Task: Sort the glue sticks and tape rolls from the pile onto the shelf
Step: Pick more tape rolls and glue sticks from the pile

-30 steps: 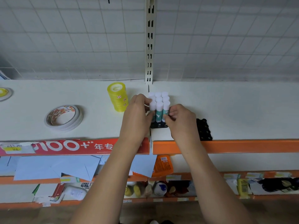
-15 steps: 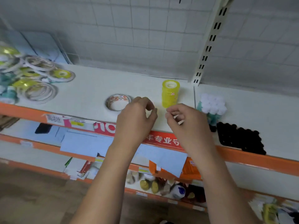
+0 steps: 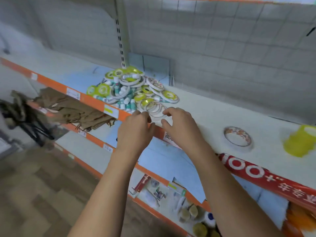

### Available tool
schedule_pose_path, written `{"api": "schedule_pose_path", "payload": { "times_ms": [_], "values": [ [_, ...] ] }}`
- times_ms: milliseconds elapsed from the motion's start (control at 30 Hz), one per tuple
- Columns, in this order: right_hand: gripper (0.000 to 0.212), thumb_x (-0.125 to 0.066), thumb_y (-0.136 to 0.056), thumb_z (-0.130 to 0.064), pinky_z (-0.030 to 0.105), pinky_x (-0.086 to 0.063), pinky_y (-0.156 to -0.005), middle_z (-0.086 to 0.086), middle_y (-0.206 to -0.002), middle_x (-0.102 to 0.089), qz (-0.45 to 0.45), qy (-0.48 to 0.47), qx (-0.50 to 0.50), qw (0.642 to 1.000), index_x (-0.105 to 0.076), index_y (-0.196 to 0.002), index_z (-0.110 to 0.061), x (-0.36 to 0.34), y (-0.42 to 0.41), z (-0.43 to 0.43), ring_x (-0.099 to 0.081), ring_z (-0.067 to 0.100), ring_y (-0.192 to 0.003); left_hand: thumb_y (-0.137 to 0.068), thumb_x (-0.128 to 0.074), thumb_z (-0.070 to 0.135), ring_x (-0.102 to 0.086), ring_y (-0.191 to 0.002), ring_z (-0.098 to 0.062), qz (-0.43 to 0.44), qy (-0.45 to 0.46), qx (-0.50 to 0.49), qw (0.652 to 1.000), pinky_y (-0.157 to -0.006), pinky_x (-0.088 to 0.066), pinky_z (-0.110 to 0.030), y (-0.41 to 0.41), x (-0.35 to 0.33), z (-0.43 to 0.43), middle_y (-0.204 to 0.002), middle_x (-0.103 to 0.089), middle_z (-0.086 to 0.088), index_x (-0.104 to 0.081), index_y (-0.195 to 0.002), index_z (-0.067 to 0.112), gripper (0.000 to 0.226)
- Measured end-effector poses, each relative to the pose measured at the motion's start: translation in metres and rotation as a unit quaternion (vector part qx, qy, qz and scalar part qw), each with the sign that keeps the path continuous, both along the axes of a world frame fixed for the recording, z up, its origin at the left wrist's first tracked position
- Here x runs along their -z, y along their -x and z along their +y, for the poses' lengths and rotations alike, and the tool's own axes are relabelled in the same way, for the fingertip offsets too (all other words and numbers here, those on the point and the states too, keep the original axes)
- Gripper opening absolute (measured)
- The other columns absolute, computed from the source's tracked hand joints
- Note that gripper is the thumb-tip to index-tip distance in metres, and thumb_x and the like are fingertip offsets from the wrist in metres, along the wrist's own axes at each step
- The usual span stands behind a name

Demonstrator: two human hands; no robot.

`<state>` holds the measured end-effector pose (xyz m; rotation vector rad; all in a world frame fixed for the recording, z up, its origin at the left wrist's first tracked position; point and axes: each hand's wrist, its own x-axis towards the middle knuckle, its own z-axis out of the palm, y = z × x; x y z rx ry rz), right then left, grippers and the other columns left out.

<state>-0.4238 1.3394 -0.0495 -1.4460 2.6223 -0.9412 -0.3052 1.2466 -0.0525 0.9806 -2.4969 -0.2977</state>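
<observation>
Head view, somewhat blurred: the left hand [image 3: 136, 129] and right hand [image 3: 181, 127] hover close side by side without touching, fingers loosely curled, holding nothing, just short of the pile [image 3: 133, 89]. That heap of tape rolls and glue sticks [image 3: 126, 101] lies on the shelf [image 3: 213, 113], right against its orange front edge [image 3: 92, 101]. Tugging a thin clear roll [image 3: 156, 108] from the near foot could undercut the rolls leaning above it. Loosened sticks might then roll over the lip to the floor. The patterned roll [image 3: 238, 138] and yellow stack [image 3: 299, 142] sit well apart.
</observation>
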Motion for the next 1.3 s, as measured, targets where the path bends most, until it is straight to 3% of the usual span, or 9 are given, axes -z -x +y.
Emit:
{"api": "schedule_pose_path", "payload": {
  "times_ms": [333,600,800,1067,1300],
  "values": [
    [0.03,-0.06,-0.091,-0.029,0.035,-0.05,-0.089,-0.003,-0.119,-0.063,-0.045,0.01,0.042,0.998,-0.063,-0.12,-0.022,0.028,-0.018,-0.049,-0.057,0.017,-0.108,-0.093,-0.053,0.034,-0.057,-0.088,-0.021,-0.002,-0.027,0.039,0.999,-0.064,-0.049,-0.034,-0.019,0.015,-0.063,-0.098,-0.055,0.001,-0.061,-0.101,0.019,0.019],
    [0.02,-0.063,-0.088,-0.026,0.034,-0.051,-0.083,-0.004,-0.109,-0.065,-0.048,0.038,0.064,0.996,-0.067,-0.108,-0.022,0.029,0.011,-0.081,-0.06,0.017,-0.1,-0.093,-0.052,0.032,-0.056,-0.096,-0.019,0.021,-0.045,0.057,0.997,-0.072,-0.051,-0.037,0.007,0.02,-0.088,-0.103,-0.058,0.003,-0.061,-0.104,0.022,0.017],
    [0.019,-0.06,-0.089,-0.023,0.037,-0.052,-0.084,-0.001,-0.107,-0.067,-0.051,0.026,0.058,0.997,-0.067,-0.107,-0.02,0.031,0.031,-0.101,-0.062,0.018,-0.099,-0.093,-0.053,0.03,-0.055,-0.073,-0.021,0.039,-0.039,0.079,0.995,-0.059,-0.048,-0.032,0.036,0.013,-0.113,-0.099,-0.057,0.002,-0.062,-0.1,0.021,0.015],
    [0.022,-0.062,-0.089,-0.023,0.032,-0.05,-0.087,-0.002,-0.11,-0.069,-0.035,0.01,0.124,0.992,-0.07,-0.109,-0.02,0.027,0.068,-0.111,-0.063,0.017,-0.102,-0.091,-0.054,0.032,-0.057,-0.092,-0.023,0.036,-0.007,0.168,0.985,-0.068,-0.046,-0.034,0.073,0.015,-0.125,-0.101,-0.059,-0.001,-0.062,-0.104,0.017,0.022],
    [0.019,-0.061,-0.089,-0.022,0.035,-0.05,-0.088,0.003,-0.108,-0.069,-0.037,0.029,0.145,0.988,-0.07,-0.105,-0.016,0.017,0.089,-0.143,-0.063,0.022,-0.099,-0.092,-0.054,0.032,-0.056,-0.094,-0.022,0.042,0.002,0.204,0.978,-0.069,-0.048,-0.038,0.091,0.01,-0.149,-0.099,-0.059,-0.001,-0.063,-0.097,0.016,0.02]
  ]
}}
